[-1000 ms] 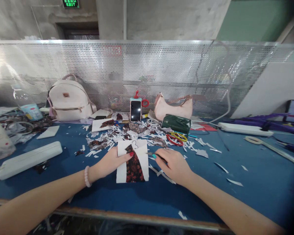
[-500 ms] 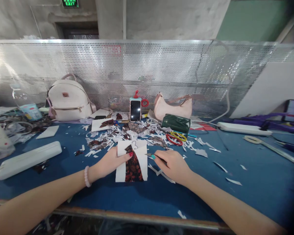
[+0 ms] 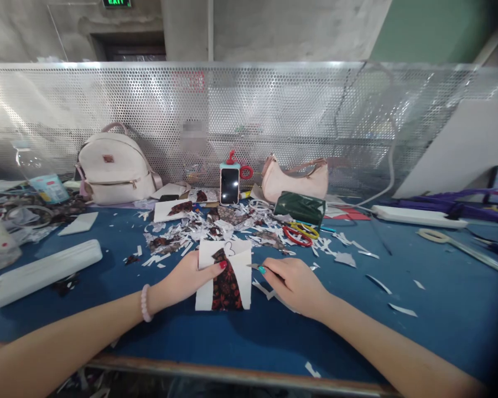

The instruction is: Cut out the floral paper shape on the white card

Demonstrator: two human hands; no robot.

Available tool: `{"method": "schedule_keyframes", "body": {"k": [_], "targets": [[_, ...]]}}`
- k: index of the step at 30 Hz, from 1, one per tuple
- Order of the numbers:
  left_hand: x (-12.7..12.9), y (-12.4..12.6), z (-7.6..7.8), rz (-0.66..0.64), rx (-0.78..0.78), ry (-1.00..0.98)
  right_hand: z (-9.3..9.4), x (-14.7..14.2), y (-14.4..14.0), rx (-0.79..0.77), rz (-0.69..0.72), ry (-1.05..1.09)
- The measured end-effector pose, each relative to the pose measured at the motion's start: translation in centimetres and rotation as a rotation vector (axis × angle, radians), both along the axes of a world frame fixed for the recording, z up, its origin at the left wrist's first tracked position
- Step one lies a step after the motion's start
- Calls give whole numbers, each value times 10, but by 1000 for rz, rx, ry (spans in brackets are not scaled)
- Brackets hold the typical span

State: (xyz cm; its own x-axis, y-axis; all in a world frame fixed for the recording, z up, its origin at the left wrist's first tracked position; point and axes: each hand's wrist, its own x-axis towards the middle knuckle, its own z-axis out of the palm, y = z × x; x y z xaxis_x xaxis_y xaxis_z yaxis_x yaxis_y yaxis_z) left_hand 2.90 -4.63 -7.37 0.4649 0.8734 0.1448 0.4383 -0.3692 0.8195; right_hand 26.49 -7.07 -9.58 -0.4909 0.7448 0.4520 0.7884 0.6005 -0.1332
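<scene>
Blue table (image 3: 440, 287): left hand (image 3: 186, 276) presses flat on the card (image 3: 224, 273), right hand (image 3: 294, 282) pinches a blade (image 3: 254, 266).

A green sign (image 3: 117, 3) is showing the white word "EXIT" at the top edge of the view, above the dark doorway behind the metal mesh screen (image 3: 249, 121). Only the lower part of its letters is showing. The label on the plastic bottle (image 3: 45, 185), left of the white backpack (image 3: 110, 166), is staying too blurred to read.
</scene>
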Motion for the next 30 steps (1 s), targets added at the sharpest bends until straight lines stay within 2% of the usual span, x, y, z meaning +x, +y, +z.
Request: {"method": "schedule_keyframes", "body": {"k": [6, 15, 19, 30], "targets": [[3, 4, -4, -5, -12, -45, -2, -10, -5, 59, 110, -107], [0, 6, -10, -11, -95, -126, 0, 1, 3, -2, -49, 58], [0, 4, -9, -22, -139, -164, 2, 1, 2, -16, -54, 56], [1, 3, -7, 6, -138, -159, 1, 1, 0, 14, -21, 53]]}}
